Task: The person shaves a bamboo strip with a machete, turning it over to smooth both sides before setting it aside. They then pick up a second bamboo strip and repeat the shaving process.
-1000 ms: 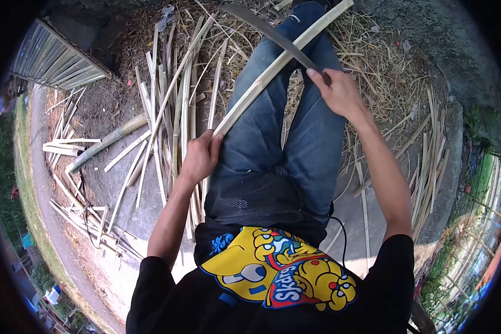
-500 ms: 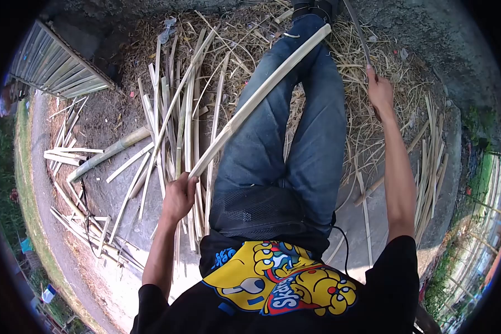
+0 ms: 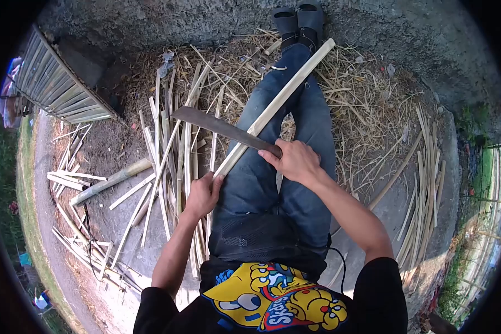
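A long pale bamboo strip slants across my jeans-covered legs, its far end near my shins. My left hand is closed round the strip's near end. In my right hand I grip the handle of a machete. The dark blade points to the left and crosses over the strip at about its middle, overlapping it in this view.
Split bamboo strips lie piled left of my legs, beside a thick bamboo pole. Another bundle of strips is at the right. Fibrous shavings cover the ground ahead, up to a rough wall. A slatted bamboo panel leans at the upper left.
My right hand has swung the machete in from the upper right, down and left onto the strip. My left hand still holds the strip's near end, shifted slightly right.
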Available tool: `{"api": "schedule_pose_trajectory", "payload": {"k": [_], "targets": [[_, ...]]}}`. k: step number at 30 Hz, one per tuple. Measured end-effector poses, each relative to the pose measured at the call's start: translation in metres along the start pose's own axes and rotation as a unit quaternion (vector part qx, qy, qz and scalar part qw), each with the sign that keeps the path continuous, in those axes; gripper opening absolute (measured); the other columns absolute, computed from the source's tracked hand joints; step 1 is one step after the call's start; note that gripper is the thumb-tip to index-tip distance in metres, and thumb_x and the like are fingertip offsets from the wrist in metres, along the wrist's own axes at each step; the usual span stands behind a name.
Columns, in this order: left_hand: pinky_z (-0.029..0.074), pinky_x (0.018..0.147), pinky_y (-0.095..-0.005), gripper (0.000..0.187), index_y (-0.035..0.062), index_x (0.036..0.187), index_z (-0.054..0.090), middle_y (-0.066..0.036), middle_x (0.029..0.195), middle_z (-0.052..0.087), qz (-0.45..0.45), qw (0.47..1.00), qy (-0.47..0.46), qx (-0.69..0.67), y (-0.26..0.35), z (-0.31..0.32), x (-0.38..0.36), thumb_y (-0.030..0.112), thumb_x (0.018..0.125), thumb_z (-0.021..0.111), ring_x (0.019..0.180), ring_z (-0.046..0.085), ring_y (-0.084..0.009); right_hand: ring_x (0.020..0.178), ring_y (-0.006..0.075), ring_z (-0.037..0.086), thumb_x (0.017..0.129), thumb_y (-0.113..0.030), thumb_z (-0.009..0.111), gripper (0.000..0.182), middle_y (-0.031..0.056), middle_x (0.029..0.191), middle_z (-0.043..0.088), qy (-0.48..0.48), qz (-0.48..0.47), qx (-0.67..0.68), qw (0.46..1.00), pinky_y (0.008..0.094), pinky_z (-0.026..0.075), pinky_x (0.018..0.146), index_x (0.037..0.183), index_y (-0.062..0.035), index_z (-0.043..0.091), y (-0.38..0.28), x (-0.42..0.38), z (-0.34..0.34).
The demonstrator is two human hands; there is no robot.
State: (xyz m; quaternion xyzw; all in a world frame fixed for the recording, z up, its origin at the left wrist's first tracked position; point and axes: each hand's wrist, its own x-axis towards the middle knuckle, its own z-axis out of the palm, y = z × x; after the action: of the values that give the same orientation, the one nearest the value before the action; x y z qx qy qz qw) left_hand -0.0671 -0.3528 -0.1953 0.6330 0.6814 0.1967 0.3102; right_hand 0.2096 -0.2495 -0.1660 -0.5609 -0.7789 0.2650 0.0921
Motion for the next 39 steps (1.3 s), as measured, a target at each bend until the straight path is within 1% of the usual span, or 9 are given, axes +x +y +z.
{"api": "schedule_pose_trajectory", "payload": {"k": [2,4,8,10,18,27,30,36,39], "targets": [[0.044,0.058,-0.0502,0.04,-0.0039,0.081,0.056,-0.028,0.063,0.056,-0.022,1.0,-0.003,-0.016,-0.006,-0.003,-0.013,0.028,0.104,0.06,0.061,0.058,-0.049,0.076,0.0473,0.069,0.094,-0.069,0.056,0.07,0.0224,0.069,0.068,-0.008,-0.005,-0.042,0.999,0.0532,0.056,0.069,0.092,-0.0006,0.07,0.008,0.009,-0.002],[0.046,0.059,-0.0511,0.04,-0.0032,0.081,0.058,-0.028,0.064,0.057,-0.042,0.999,-0.019,-0.007,-0.021,-0.011,-0.037,0.03,0.104,0.059,0.064,0.06,-0.049,0.077,0.0466,0.069,0.097,-0.068,0.052,0.07,0.0236,0.07,0.068,0.096,0.001,-0.132,0.987,0.0535,0.055,0.07,0.095,-0.0013,0.07,0.043,0.028,-0.018],[0.048,0.058,-0.047,0.041,-0.0036,0.081,0.061,-0.025,0.065,0.062,-0.055,0.996,-0.033,0.056,-0.048,-0.032,-0.08,0.03,0.105,0.057,0.059,0.063,-0.0409,0.075,0.0441,0.07,0.1,-0.062,0.051,0.067,0.0265,0.073,0.068,0.16,0.15,0.033,0.975,0.0519,0.052,0.065,0.087,0.0006,0.07,0.13,0.08,-0.071],[0.047,0.059,-0.0518,0.042,-0.0013,0.08,0.06,-0.026,0.063,0.06,-0.049,0.998,-0.017,0.028,-0.048,-0.029,-0.076,0.034,0.103,0.06,0.064,0.063,-0.0474,0.074,0.0442,0.069,0.1,-0.063,0.052,0.068,0.0263,0.073,0.068,0.156,0.12,0.028,0.98,0.0522,0.051,0.065,0.085,0.0011,0.07,0.108,0.072,-0.078],[0.046,0.054,-0.047,0.046,-0.0036,0.078,0.059,-0.024,0.061,0.059,-0.011,0.999,-0.038,0.021,-0.032,-0.021,-0.045,0.034,0.104,0.06,0.056,0.063,-0.0398,0.077,0.0449,0.072,0.092,-0.072,0.055,0.067,0.0229,0.077,0.071,-0.037,-0.045,-0.079,0.995,0.057,0.057,0.068,0.09,-0.0061,0.069,0.002,-0.004,-0.02],[0.048,0.056,-0.0411,0.049,-0.0037,0.084,0.064,-0.017,0.062,0.064,-0.043,0.997,-0.045,-0.045,-0.026,-0.011,-0.054,0.04,0.106,0.057,0.055,0.063,-0.0274,0.076,0.0423,0.072,0.09,-0.071,0.059,0.068,0.0207,0.072,0.07,0.002,0.029,-0.075,0.997,0.0533,0.059,0.065,0.085,-0.0042,0.071,0.011,0.007,-0.041],[0.047,0.055,-0.0393,0.049,-0.0042,0.083,0.063,-0.015,0.062,0.063,-0.052,0.996,-0.033,-0.07,-0.011,-0.01,-0.051,0.038,0.106,0.057,0.055,0.061,-0.0211,0.074,0.0414,0.073,0.092,-0.071,0.055,0.069,0.021,0.072,0.07,-0.02,-0.091,-0.086,0.992,0.0534,0.058,0.062,0.087,-0.0038,0.069,-0.011,-0.01,-0.018],[0.048,0.056,-0.0402,0.044,-0.0036,0.082,0.062,-0.018,0.062,0.061,-0.052,0.994,-0.041,-0.09,0.009,-0.028,-0.042,0.032,0.106,0.058,0.054,0.061,-0.0272,0.066,0.0382,0.07,0.085,-0.076,0.061,0.068,0.0139,0.07,0.067,0.018,-0.135,-0.144,0.98,0.0506,0.055,0.056,0.081,-0.0082,0.064,0.006,0.005,-0.025],[0.046,0.053,-0.0359,0.048,-0.0035,0.084,0.064,-0.012,0.057,0.058,0.0,0.998,-0.029,-0.056,0.01,-0.032,-0.036,0.037,0.108,0.054,0.052,0.059,-0.0181,0.064,0.0377,0.069,0.084,-0.076,0.062,0.068,0.0127,0.068,0.066,0.061,-0.161,-0.155,0.973,0.0501,0.054,0.052,0.078,-0.0081,0.062,0.011,0.011,-0.028]]}}
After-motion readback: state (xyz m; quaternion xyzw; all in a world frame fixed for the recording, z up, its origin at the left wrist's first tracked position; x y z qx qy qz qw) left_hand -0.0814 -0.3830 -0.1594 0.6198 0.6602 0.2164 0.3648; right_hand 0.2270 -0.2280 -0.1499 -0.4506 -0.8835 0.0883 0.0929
